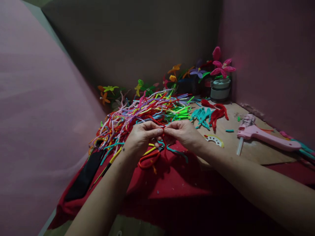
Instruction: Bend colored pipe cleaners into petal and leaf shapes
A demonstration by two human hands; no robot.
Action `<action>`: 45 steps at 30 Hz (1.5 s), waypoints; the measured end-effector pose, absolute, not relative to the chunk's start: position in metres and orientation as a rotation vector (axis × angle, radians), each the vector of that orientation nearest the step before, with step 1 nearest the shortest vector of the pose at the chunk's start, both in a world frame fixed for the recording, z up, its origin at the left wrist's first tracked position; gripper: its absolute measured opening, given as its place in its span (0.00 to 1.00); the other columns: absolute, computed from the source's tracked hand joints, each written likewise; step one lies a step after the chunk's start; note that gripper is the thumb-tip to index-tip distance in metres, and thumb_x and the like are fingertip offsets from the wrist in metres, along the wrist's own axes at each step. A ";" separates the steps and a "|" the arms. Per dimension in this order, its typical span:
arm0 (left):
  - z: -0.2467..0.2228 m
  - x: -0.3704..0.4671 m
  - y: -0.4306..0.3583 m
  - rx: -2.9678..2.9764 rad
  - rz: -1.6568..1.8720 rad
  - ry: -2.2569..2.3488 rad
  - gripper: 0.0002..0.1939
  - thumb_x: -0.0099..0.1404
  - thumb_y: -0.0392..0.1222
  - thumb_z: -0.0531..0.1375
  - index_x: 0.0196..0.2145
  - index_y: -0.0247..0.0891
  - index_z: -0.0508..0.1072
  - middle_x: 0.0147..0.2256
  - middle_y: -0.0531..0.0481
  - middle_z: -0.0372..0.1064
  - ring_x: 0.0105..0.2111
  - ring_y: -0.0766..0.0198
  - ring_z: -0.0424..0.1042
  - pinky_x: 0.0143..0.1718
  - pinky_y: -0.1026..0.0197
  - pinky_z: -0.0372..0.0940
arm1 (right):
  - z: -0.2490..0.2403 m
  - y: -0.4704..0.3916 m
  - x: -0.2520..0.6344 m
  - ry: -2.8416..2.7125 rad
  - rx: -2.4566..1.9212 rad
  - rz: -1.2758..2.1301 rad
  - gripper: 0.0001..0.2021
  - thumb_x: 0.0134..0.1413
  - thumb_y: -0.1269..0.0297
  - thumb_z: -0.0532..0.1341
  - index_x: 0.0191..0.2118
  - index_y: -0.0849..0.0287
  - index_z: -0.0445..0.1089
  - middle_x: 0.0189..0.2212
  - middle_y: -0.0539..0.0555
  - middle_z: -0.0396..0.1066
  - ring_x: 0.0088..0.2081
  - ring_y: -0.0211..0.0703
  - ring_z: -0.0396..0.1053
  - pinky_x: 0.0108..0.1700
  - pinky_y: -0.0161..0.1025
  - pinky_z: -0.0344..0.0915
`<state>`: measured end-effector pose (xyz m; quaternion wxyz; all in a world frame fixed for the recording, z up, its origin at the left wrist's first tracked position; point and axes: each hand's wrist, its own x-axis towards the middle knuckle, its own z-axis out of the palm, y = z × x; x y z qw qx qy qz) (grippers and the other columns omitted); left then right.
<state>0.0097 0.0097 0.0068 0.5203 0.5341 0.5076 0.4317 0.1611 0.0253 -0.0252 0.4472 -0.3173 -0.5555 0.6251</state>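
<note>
My left hand (147, 134) and my right hand (180, 132) meet at the middle of the view, fingertips pinched close together. Between them they grip a red pipe cleaner (165, 147), whose end hangs down below the fingers. Just beyond the hands spreads a big heap of pipe cleaners (137, 111) in many colours. Under the hands lie orange-handled pliers or scissors (149, 159), their working end partly hidden, and a teal pipe cleaner (178, 152).
A pink glue gun (265, 137) rests on a board (256, 154) at the right, near red petal shapes (218, 113), teal petal shapes (201, 116) and a white-and-yellow ring (214, 140). A black phone-like slab (85, 175) lies left on the red cloth (172, 186). Pipe-cleaner flowers (222, 68) stand behind.
</note>
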 end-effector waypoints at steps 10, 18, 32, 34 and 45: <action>-0.008 0.021 0.008 1.442 1.237 1.312 0.08 0.50 0.42 0.63 0.25 0.35 0.69 0.15 0.58 0.62 0.13 0.74 0.59 0.14 0.71 0.54 | -0.026 0.027 0.161 -1.312 -0.797 1.573 0.09 0.44 0.66 0.60 0.19 0.64 0.66 0.14 0.48 0.65 0.17 0.30 0.61 0.22 0.31 0.61; -0.019 0.037 0.005 1.546 1.459 1.386 0.05 0.53 0.40 0.60 0.25 0.36 0.68 0.17 0.57 0.63 0.16 0.72 0.63 0.16 0.70 0.58 | -0.029 0.026 0.160 -1.247 -0.765 1.611 0.08 0.40 0.65 0.63 0.22 0.66 0.71 0.18 0.51 0.69 0.19 0.31 0.62 0.24 0.31 0.61; -0.023 0.013 0.025 1.250 1.152 1.133 0.10 0.47 0.42 0.64 0.26 0.34 0.69 0.18 0.56 0.63 0.15 0.73 0.61 0.18 0.68 0.56 | -0.037 0.032 0.158 -1.130 -0.728 1.860 0.04 0.36 0.69 0.63 0.22 0.66 0.71 0.19 0.54 0.71 0.20 0.36 0.67 0.25 0.34 0.65; -0.027 0.019 0.022 1.351 1.213 1.201 0.09 0.51 0.43 0.62 0.25 0.35 0.67 0.18 0.57 0.61 0.16 0.74 0.59 0.18 0.69 0.54 | -0.038 0.032 0.158 -1.197 -0.736 1.809 0.04 0.37 0.70 0.62 0.20 0.66 0.70 0.17 0.52 0.69 0.18 0.33 0.65 0.23 0.33 0.63; -0.029 0.026 0.020 1.734 1.358 1.510 0.06 0.56 0.39 0.56 0.24 0.35 0.67 0.21 0.56 0.63 0.22 0.71 0.61 0.26 0.68 0.58 | -0.033 0.034 0.152 -1.359 -0.912 1.743 0.06 0.39 0.71 0.61 0.17 0.65 0.67 0.13 0.51 0.66 0.16 0.33 0.63 0.22 0.33 0.61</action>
